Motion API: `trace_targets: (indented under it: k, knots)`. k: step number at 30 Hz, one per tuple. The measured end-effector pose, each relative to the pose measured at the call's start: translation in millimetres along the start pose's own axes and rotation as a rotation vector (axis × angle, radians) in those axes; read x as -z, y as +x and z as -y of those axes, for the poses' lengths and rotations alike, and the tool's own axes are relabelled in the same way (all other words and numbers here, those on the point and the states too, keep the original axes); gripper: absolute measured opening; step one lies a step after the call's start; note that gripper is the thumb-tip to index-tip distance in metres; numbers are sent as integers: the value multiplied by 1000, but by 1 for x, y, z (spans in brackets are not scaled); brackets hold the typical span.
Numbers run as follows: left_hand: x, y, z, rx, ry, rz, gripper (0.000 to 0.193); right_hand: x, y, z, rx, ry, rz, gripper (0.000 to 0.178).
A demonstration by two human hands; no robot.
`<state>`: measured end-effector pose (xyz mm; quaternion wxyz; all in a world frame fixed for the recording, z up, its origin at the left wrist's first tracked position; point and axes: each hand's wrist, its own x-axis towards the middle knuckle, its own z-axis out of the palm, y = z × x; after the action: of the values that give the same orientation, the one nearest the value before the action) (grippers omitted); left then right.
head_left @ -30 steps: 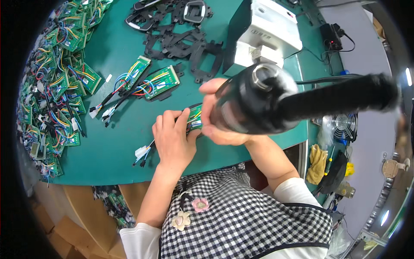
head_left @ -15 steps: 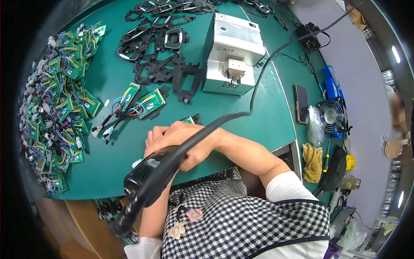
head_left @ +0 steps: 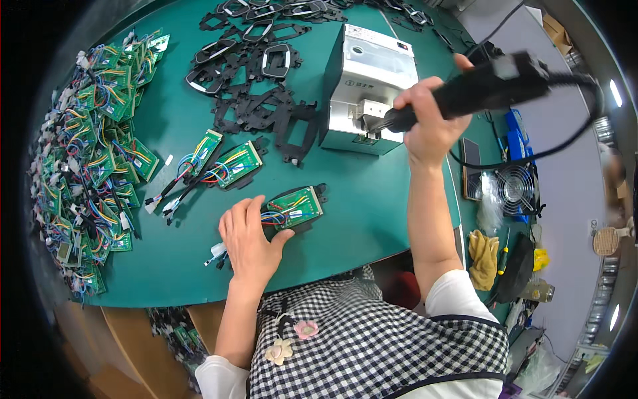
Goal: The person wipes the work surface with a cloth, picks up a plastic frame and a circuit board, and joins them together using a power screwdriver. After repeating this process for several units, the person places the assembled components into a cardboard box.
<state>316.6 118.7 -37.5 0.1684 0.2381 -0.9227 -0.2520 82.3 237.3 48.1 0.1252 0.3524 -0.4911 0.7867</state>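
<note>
Presumably for reach, the flat green tabletop (head_left: 369, 219) bears a silver boxy metal machine (head_left: 373, 63) beside the right hand (head_left: 433, 125), clamped round a black cylindrical power tool (head_left: 482, 90); the left hand (head_left: 249, 241), pinch unclear, likely steadies a green rectangular circuit board (head_left: 299, 206) there.

Green circuit board (head_left: 300, 206), face up, coloured wires (head_left: 273, 217) at its left end, lies on a black frame (head_left: 321, 191), flat on the tabletop (head_left: 359, 223). Black corded power driver (head_left: 477, 91) tilted, tip lowermost, at the front of a silver box-shaped machine (head_left: 375, 70).
</note>
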Motion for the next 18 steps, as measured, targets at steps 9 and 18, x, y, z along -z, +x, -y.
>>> trace_targets:
  k: [9,18]
  knots:
    - [-15,-2,9,-85,-123,-104,42,-3,-18,12,159,-39,-16,65]
    - [-14,-8,12,-78,-143,-103,40,-3,-1,-13,-36,-88,161,64]
